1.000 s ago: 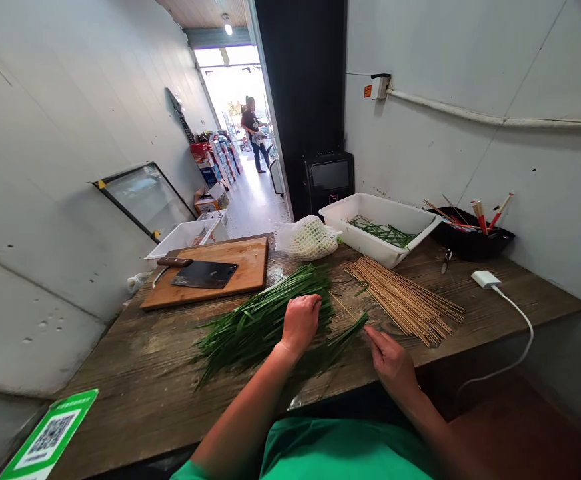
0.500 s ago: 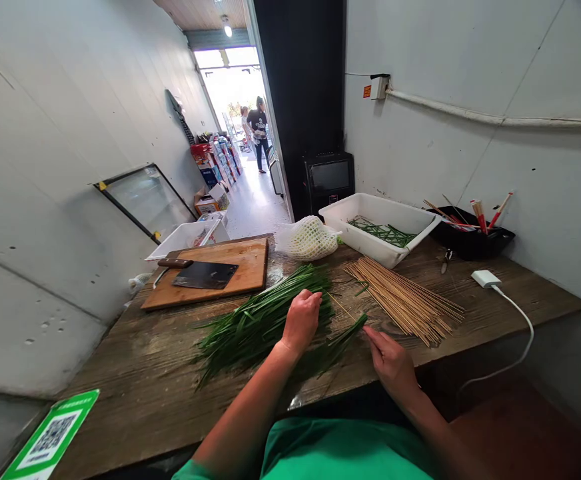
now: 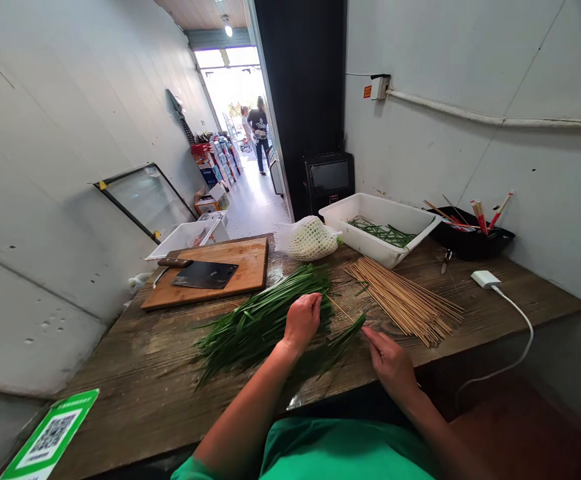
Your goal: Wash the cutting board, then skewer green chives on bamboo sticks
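Observation:
A heap of green chives (image 3: 255, 320) lies across the middle of the wooden table (image 3: 135, 380). My left hand (image 3: 301, 321) rests on the heap's right end, fingers curled down onto the leaves. A small bunch of chives (image 3: 338, 345) lies between my hands, pointing at a thin bamboo skewer (image 3: 339, 307). My right hand (image 3: 390, 360) lies on the table at the bunch's tip, fingers together and pressed at the leaf ends. A pile of bamboo skewers (image 3: 405, 300) lies just beyond my right hand.
A cutting board (image 3: 250, 267) with a cleaver (image 3: 201, 273) sits at the back left. A mesh bag (image 3: 308, 238), a white tub (image 3: 365, 243) holding chives, a black bowl of chopsticks (image 3: 470, 237) and a charger with cable (image 3: 486, 279) stand behind. People stand far down the corridor (image 3: 258, 130).
My left hand has slid slightly toward the skewer and its fingers have closed a little on the chives. My right hand has barely shifted. The people in the corridor have moved farther away.

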Tool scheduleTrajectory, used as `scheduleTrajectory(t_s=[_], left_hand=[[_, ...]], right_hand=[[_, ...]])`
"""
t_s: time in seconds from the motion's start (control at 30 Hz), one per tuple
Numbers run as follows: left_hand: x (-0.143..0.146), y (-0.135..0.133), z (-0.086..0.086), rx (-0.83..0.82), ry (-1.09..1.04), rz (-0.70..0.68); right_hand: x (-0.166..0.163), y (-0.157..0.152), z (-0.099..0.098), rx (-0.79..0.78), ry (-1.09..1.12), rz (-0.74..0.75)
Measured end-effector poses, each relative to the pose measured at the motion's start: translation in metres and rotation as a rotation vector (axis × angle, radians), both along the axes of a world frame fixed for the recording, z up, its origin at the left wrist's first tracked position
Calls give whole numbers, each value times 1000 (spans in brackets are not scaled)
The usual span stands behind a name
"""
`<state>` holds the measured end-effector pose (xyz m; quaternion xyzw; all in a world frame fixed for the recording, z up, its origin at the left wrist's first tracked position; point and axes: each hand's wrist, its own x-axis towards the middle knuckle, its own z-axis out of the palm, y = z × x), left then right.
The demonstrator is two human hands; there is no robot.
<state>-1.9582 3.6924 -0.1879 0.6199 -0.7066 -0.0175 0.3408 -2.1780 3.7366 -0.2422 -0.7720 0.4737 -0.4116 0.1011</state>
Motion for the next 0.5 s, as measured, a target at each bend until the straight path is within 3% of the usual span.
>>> scheduleTrajectory(t_s=[0.5], left_hand=[[-1, -1, -1, -10, -9, -2]], right_hand=[[1, -1, -1, -5, 11, -8]])
